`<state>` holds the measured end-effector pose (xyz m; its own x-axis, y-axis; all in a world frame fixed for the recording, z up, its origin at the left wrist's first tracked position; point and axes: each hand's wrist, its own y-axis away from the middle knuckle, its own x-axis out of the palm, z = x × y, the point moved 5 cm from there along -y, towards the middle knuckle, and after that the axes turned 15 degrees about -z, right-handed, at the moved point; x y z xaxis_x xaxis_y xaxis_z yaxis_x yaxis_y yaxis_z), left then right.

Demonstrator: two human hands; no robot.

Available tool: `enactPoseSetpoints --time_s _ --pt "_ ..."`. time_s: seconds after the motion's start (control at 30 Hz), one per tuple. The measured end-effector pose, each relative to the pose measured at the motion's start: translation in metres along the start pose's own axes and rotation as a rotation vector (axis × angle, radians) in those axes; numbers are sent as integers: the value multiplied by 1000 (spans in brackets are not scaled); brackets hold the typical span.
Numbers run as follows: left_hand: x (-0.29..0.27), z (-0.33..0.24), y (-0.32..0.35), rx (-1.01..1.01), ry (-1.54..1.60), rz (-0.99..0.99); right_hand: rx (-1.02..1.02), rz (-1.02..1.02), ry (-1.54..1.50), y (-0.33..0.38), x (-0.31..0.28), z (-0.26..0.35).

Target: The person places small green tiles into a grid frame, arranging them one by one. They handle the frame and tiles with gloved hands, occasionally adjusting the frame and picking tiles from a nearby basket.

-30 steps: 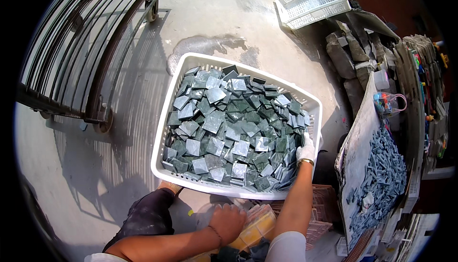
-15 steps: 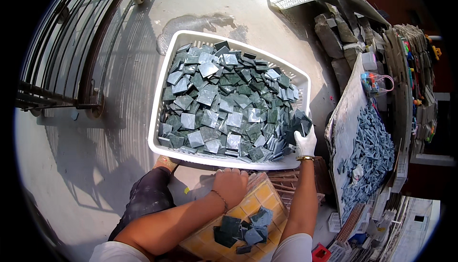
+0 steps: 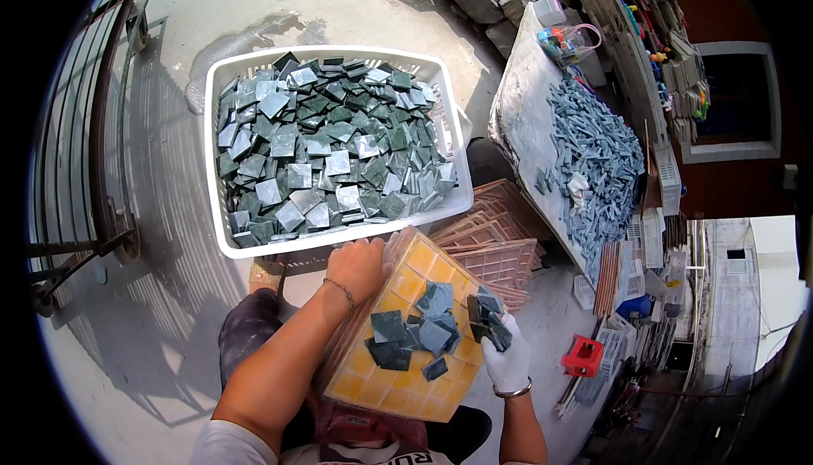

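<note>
My bare left hand [image 3: 356, 269] is closed at the far left edge of a yellow gridded tray [image 3: 406, 266], its fingers curled over the rim. Several loose dark green-grey stone tiles [image 3: 389, 327] lie in a pile on the tray's middle. In a white glove, my right hand [image 3: 508, 357] grips a small bunch of stone tiles [image 3: 486, 312] above the tray's right side. Beyond the tray, a big white plastic basket [image 3: 339, 243] is heaped with square green-grey tiles [image 3: 300, 175].
Reddish-brown gridded trays [image 3: 500, 253] are stacked right of the basket. Farther right, a pale board [image 3: 521, 101] carries a heap of narrow grey stone strips [image 3: 593, 160]. A metal rack [image 3: 102, 135] stands at left, and a red crate [image 3: 583, 355] sits at right.
My right hand has come from the basket's near right corner back to the tray's right side, carrying tiles. My left hand stays at the tray's edge. The view has shifted right.
</note>
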<state>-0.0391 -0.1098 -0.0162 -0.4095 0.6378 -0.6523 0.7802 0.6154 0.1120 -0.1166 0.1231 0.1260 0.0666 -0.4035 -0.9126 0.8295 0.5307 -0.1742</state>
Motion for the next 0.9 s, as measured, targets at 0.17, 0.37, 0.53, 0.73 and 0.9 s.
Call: enactPoseSetpoints --time_s 0.17,0.37,0.53,0.73,0.9 --pt "3 -7 4 59 14 64 -93 197 154 66 30 4" --pt "4 -2 3 40 -18 94 -117 587 278 27 14 35" --pt "10 2 2 16 -64 71 -245 241 200 -81 57 24" --pt "11 1 -2 9 -128 26 -193 263 339 -200 176 -40" --pt "16 0 -7 5 -121 -2 -21 260 363 -233 240 -53"
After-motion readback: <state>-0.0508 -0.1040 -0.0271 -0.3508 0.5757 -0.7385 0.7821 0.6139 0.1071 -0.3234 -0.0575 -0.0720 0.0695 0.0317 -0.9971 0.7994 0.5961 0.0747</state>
